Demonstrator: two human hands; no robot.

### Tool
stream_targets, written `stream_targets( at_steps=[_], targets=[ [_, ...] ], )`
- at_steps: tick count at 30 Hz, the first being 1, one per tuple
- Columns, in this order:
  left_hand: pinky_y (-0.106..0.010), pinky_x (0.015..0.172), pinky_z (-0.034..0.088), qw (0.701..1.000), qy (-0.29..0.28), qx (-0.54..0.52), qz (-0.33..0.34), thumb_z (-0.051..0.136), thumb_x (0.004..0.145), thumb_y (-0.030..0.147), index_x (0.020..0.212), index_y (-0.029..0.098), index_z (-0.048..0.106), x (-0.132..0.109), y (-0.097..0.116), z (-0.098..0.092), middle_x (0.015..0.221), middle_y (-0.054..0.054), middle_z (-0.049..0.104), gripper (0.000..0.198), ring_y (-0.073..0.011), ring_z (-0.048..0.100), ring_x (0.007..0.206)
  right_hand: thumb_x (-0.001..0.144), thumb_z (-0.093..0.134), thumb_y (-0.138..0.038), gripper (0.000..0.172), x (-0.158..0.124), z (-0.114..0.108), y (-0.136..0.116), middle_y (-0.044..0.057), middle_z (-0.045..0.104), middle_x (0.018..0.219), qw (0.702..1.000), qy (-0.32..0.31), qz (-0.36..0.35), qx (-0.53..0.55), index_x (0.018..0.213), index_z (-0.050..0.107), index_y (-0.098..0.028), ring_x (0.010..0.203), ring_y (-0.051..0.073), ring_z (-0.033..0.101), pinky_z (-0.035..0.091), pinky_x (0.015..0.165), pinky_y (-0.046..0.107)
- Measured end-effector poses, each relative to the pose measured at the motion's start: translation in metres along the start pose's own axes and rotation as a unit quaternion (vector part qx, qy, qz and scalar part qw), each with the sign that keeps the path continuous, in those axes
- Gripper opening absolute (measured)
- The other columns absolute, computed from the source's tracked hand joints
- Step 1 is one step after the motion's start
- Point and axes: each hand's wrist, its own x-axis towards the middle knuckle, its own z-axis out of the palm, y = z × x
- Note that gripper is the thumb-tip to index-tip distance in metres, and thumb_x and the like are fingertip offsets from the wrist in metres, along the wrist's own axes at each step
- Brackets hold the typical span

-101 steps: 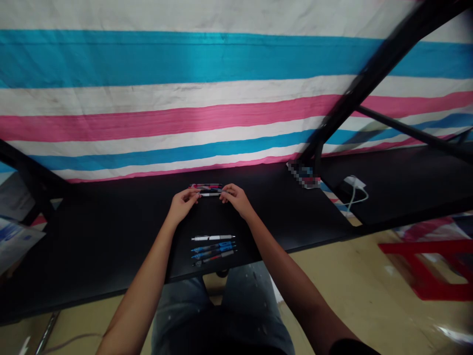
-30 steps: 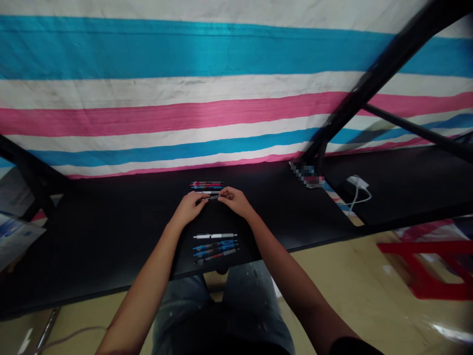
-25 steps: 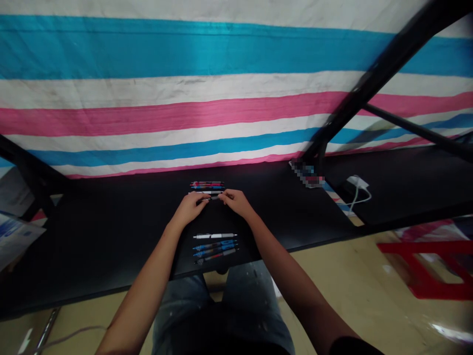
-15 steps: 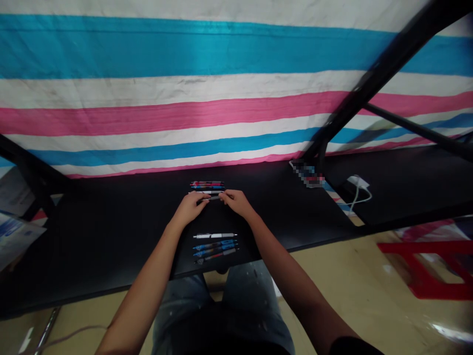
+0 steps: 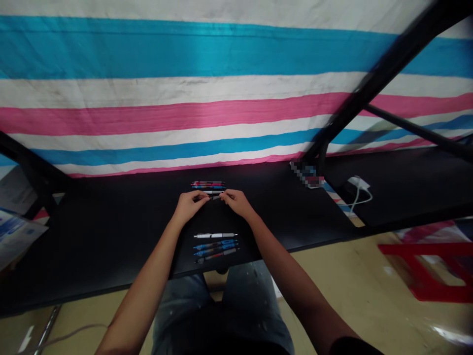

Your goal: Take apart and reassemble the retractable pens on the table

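Observation:
Between my two hands is a pen [image 5: 215,198], gripped at both ends just above the black table. My left hand [image 5: 189,204] pinches its left end and my right hand [image 5: 235,201] its right end; the fingers hide both tips. Right behind it a white pen [image 5: 212,192] lies partly covered by my fingers. Beyond that are a blue pen [image 5: 208,187] and red pens [image 5: 208,183], side by side. Nearer to me a white pen [image 5: 215,235] lies apart, followed by blue pens [image 5: 216,247] and a dark pen with a grey grip [image 5: 217,255].
A blurred-out item [image 5: 307,174] lies by the black frame post at the right. A white charger with cable [image 5: 358,183] rests on the adjoining table. Plastic packaging [image 5: 18,236] is at the left, and a red stool [image 5: 424,271] stands on the floor. A striped sheet [image 5: 207,118] hangs behind.
My left hand has shifted very slightly, its fingers bending more around the pen's left end. My right hand keeps its grip, and the other pens lie as before.

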Motion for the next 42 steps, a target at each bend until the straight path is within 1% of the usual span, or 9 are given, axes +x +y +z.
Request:
stream_targets(
  at_steps=[2, 5, 11, 16, 23, 29, 33, 36, 42],
  targets=[
    [-0.030, 0.064, 0.052, 0.991, 0.051, -0.110, -0.050, 0.082, 0.077, 0.034, 0.087, 0.017, 0.076, 0.001, 0.003, -0.002, 0.081, -0.007, 0.076, 0.021, -0.0205, 0.070, 0.072, 0.092, 0.054, -0.047, 0.036, 0.000, 0.001, -0.001, -0.001, 0.058, 0.062, 1.000, 0.016, 0.007, 0.006, 0.073, 0.065, -0.018, 0.060, 0.014, 0.050, 0.036, 0.060, 0.027],
    [-0.024, 0.060, 0.052, 0.947, 0.096, -0.291, -0.092, 0.084, 0.075, 0.038, 0.091, 0.015, 0.073, 0.004, 0.008, -0.005, 0.090, -0.010, 0.077, 0.030, -0.0163, 0.069, 0.072, 0.090, 0.057, -0.047, 0.034, -0.001, 0.005, -0.002, -0.001, 0.058, 0.064, 1.000, 0.019, 0.007, 0.019, 0.075, 0.066, -0.018, 0.061, 0.014, 0.050, 0.037, 0.060, 0.026],
    [-0.025, 0.054, 0.053, 0.837, 0.024, -0.504, -0.211, 0.055, 0.096, 0.056, 0.093, 0.016, 0.063, 0.005, 0.019, -0.001, 0.092, -0.011, 0.073, 0.041, -0.0153, 0.067, 0.063, 0.088, 0.062, -0.046, 0.030, -0.004, 0.019, -0.008, -0.001, 0.058, 0.065, 0.999, 0.001, -0.017, 0.033, 0.076, 0.066, -0.019, 0.058, 0.014, 0.048, 0.036, 0.058, 0.026],
    [-0.024, 0.048, 0.042, 0.782, 0.016, -0.588, -0.203, 0.042, 0.100, 0.055, 0.076, 0.019, 0.051, 0.002, 0.028, 0.000, 0.071, -0.001, 0.053, 0.044, -0.0094, 0.045, 0.048, 0.089, 0.062, -0.043, 0.027, -0.004, 0.026, -0.011, -0.001, 0.057, 0.063, 0.999, 0.001, -0.033, 0.009, 0.076, 0.066, -0.019, 0.058, 0.014, 0.048, 0.037, 0.058, 0.027],
    [-0.018, 0.043, 0.030, 0.767, 0.054, -0.608, -0.200, 0.050, 0.097, 0.041, 0.078, 0.019, 0.051, 0.004, 0.025, -0.004, 0.069, 0.001, 0.045, 0.029, -0.0066, 0.032, 0.045, 0.087, 0.064, -0.039, 0.021, -0.003, 0.031, -0.009, 0.002, 0.063, 0.072, 0.999, 0.012, -0.042, 0.017, 0.086, 0.069, -0.019, 0.062, 0.015, 0.053, 0.043, 0.062, 0.028],
    [-0.019, 0.043, 0.032, 0.773, 0.067, -0.599, -0.199, 0.043, 0.099, 0.048, 0.076, 0.016, 0.057, 0.005, 0.024, -0.006, 0.071, -0.001, 0.051, 0.042, -0.0062, 0.035, 0.045, 0.086, 0.064, -0.033, 0.017, -0.002, 0.032, -0.007, 0.006, 0.070, 0.084, 0.997, 0.050, -0.051, 0.036, 0.092, 0.070, -0.019, 0.071, 0.017, 0.061, 0.049, 0.069, 0.031],
    [-0.023, 0.046, 0.038, 0.784, 0.038, -0.582, -0.214, 0.037, 0.100, 0.055, 0.074, 0.017, 0.057, 0.003, 0.027, -0.005, 0.077, -0.006, 0.059, 0.051, -0.0095, 0.043, 0.050, 0.086, 0.063, -0.032, 0.015, -0.004, 0.031, -0.009, 0.006, 0.070, 0.084, 0.996, 0.063, -0.046, 0.038, 0.091, 0.070, -0.019, 0.072, 0.018, 0.062, 0.050, 0.070, 0.032],
    [-0.024, 0.048, 0.039, 0.782, 0.009, -0.587, -0.212, 0.035, 0.099, 0.059, 0.067, 0.018, 0.050, 0.003, 0.029, -0.006, 0.071, -0.004, 0.052, 0.055, -0.0100, 0.041, 0.049, 0.087, 0.062, -0.031, 0.014, -0.005, 0.032, -0.010, 0.006, 0.070, 0.083, 0.997, 0.049, -0.053, 0.040, 0.090, 0.068, -0.020, 0.072, 0.018, 0.062, 0.051, 0.070, 0.032],
    [-0.022, 0.046, 0.037, 0.775, 0.046, -0.593, -0.213, 0.033, 0.100, 0.061, 0.065, 0.019, 0.043, 0.004, 0.026, -0.006, 0.066, 0.000, 0.044, 0.056, -0.0071, 0.029, 0.044, 0.087, 0.063, -0.033, 0.015, -0.005, 0.038, -0.009, 0.005, 0.068, 0.085, 0.997, 0.040, -0.051, 0.032, 0.095, 0.067, -0.020, 0.072, 0.018, 0.061, 0.051, 0.070, 0.032]
  ],
)
